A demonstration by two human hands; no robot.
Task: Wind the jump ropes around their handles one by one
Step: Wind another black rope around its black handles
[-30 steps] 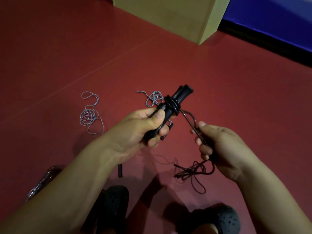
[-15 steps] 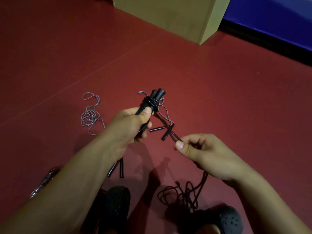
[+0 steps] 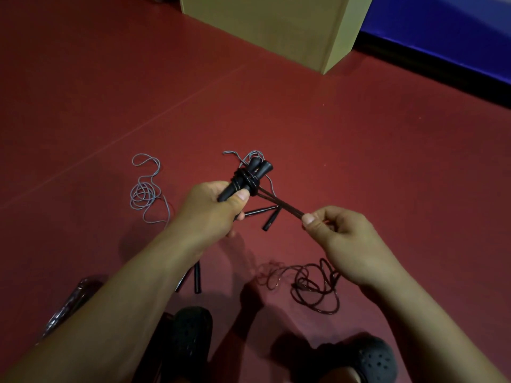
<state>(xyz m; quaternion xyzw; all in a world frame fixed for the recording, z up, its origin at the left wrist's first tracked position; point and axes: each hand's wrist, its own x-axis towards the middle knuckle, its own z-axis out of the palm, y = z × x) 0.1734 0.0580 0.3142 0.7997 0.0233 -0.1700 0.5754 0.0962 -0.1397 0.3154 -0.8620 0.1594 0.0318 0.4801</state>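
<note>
My left hand (image 3: 213, 210) grips a pair of black jump rope handles (image 3: 250, 176) held side by side, tips pointing up and away. Several turns of dark rope are wound around them near the top. From the coil a doubled strand of dark rope (image 3: 282, 203) runs taut down to my right hand (image 3: 338, 233), which pinches it between thumb and fingers. The loose remainder of this rope (image 3: 312, 286) lies tangled on the red floor below my right hand.
A grey rope (image 3: 143, 192) lies coiled on the floor at left, another grey rope (image 3: 255, 154) behind the handles. Black handles lie on the floor at centre (image 3: 269, 217) and under my left forearm (image 3: 197, 277). A tan box (image 3: 276, 26) stands far ahead. Black shoes (image 3: 190, 335) are below.
My right hand rose and moved right, pulling the doubled strand taut. The handles tilted more upright in my left hand. The loose tangle on the floor shifted right.
</note>
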